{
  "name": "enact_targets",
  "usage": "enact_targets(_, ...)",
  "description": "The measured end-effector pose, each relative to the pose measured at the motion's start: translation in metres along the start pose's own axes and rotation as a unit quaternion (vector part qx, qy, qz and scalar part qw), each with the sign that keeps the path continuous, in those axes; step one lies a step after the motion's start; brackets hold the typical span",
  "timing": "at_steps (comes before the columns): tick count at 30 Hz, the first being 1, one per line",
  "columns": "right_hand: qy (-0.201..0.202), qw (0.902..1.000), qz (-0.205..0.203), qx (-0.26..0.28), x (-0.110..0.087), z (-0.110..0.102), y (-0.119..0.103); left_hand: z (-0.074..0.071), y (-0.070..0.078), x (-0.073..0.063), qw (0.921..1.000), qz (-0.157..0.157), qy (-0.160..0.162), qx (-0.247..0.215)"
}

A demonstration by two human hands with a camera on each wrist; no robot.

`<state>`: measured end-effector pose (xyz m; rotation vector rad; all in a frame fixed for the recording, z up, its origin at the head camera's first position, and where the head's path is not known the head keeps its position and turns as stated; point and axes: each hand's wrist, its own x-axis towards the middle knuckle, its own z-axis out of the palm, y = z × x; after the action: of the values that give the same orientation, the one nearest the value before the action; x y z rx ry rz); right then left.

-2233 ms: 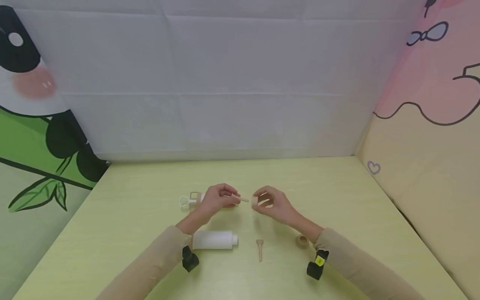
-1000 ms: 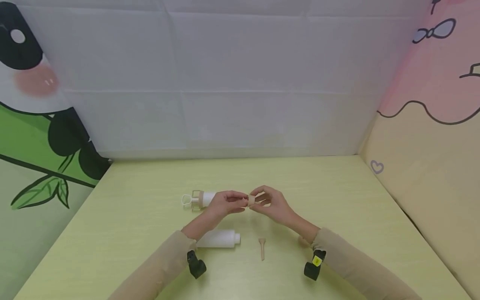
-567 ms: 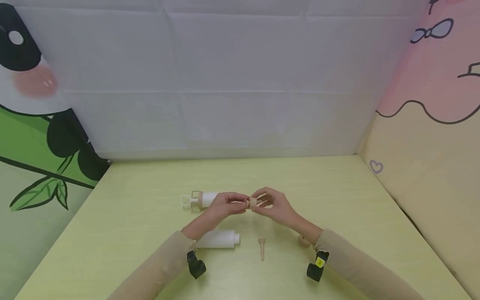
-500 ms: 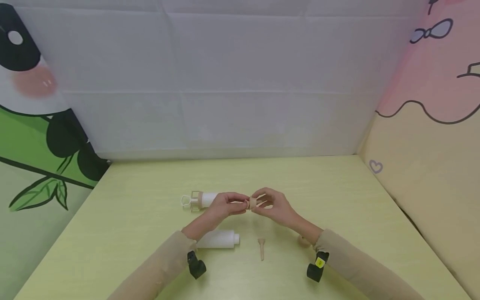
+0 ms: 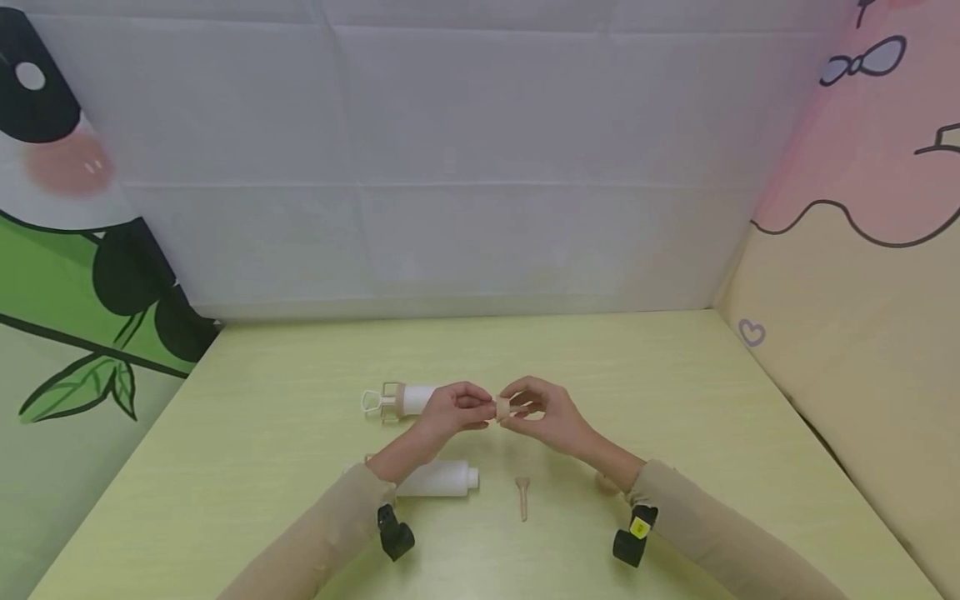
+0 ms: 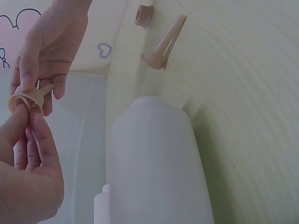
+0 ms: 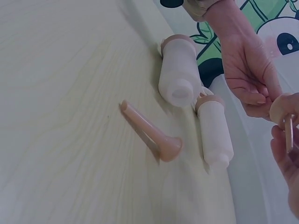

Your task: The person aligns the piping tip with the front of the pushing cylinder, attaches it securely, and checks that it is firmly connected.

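My right hand [image 5: 547, 410] holds a beige ring cap [image 5: 502, 408] between thumb and fingertips, raised over the table. From the left, my left hand [image 5: 456, 408] pinches the wide end of a beige nozzle [image 7: 288, 133], with thumb and finger inside the cap's opening in the left wrist view. The nozzle's thin stem sticks out of the cap towards the right palm. A second, funnel-shaped beige nozzle [image 5: 522, 498] lies on the table below the hands. Another beige ring cap [image 6: 144, 16] lies by the right forearm, mostly covered by it in the head view.
A white cylinder [image 5: 442, 478] with a narrow neck lies beside the left wrist, partly behind the sleeve. Further back lies a slimmer white cylinder [image 5: 417, 400] with a beige collar and white loop handle. The table [image 5: 300, 358] ends at a white back sheet [image 5: 480, 208].
Hands and parts have come together from apart. The nozzle has gone into the ring cap, its stem now showing on the right side. The loose parts lie where they were.
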<state>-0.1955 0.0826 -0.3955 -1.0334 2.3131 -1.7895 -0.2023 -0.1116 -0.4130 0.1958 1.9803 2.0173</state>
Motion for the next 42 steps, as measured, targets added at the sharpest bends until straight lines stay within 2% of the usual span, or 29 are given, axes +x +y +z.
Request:
enact_targets(10, 0.006, 1.0000, -0.004, 0.004, 0.001, 0.002, 0.000, 0.004, -0.001, 0.001, 0.9992, 0.010, 0.030, -0.026)
enact_targets(20, 0.023, 0.9996, -0.018, 0.003, 0.000, 0.005, 0.006, 0.015, 0.000, 0.000, 0.9942, 0.005, 0.106, -0.012)
enact_targets(29, 0.029, 0.9994, -0.012, 0.013, 0.000, 0.006, 0.002, 0.017, 0.002, -0.002, 0.9954, 0.010, 0.095, -0.009)
enact_targets(38, 0.029, 0.9994, -0.014, 0.011, -0.001, 0.004, 0.002, 0.012, 0.002, -0.002, 0.9982, 0.022, 0.055, -0.007)
enact_targets(42, 0.022, 0.9994, -0.018, 0.018, -0.001, 0.004, 0.002, 0.013, 0.002, -0.002, 0.9983, 0.019, 0.055, -0.009)
